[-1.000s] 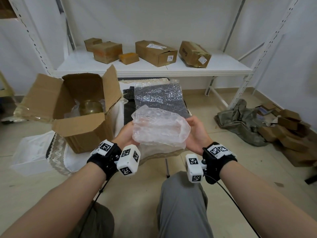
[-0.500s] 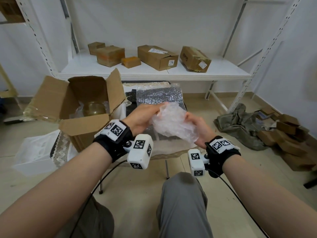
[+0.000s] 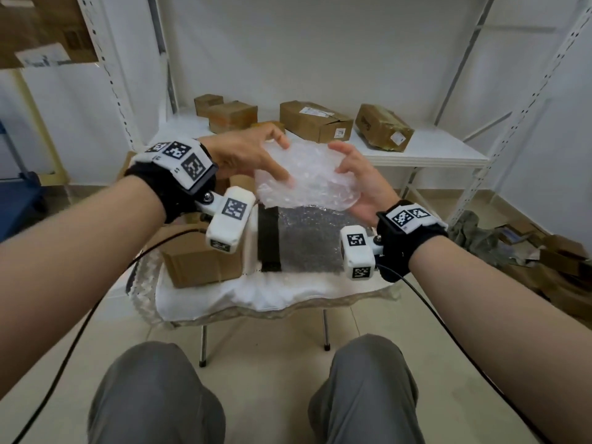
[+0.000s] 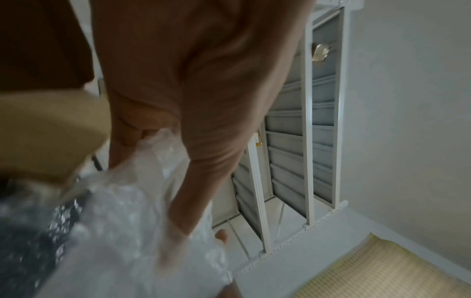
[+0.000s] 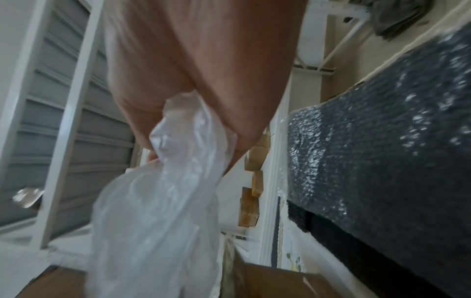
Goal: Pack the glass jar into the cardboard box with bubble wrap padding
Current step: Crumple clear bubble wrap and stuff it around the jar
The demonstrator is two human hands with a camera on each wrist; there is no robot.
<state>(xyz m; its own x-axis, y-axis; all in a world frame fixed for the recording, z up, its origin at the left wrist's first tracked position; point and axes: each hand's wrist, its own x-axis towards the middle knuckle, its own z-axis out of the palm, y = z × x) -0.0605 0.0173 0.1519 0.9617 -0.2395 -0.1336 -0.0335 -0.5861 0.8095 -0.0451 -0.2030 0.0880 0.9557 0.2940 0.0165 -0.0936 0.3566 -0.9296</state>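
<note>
A crumpled wad of clear bubble wrap (image 3: 307,179) hangs in the air between both hands, above the small table. My left hand (image 3: 285,160) grips its left side with thumb in front and fingers over the top. My right hand (image 3: 338,158) cups the right side, fingers curled over its edge. The left wrist view shows fingers (image 4: 193,181) sunk into the bubble wrap (image 4: 122,231); in the right wrist view the bubble wrap (image 5: 158,211) trails from the palm. The cardboard box (image 3: 198,261) stands at the table's left, mostly hidden behind my left wrist. The glass jar is out of sight.
A second sheet of bubble wrap (image 3: 307,241) lies on a dark mat on the cloth-covered table (image 3: 256,296). Behind stands a white shelf (image 3: 432,152) with several cardboard boxes. Cloth and cardboard scraps (image 3: 512,248) litter the floor at right. My knees fill the bottom.
Both hands squeezed the bubble wrap from a loose sheet into a tighter wad and raised it. The head view tilted, and the box's open top went behind my left wrist.
</note>
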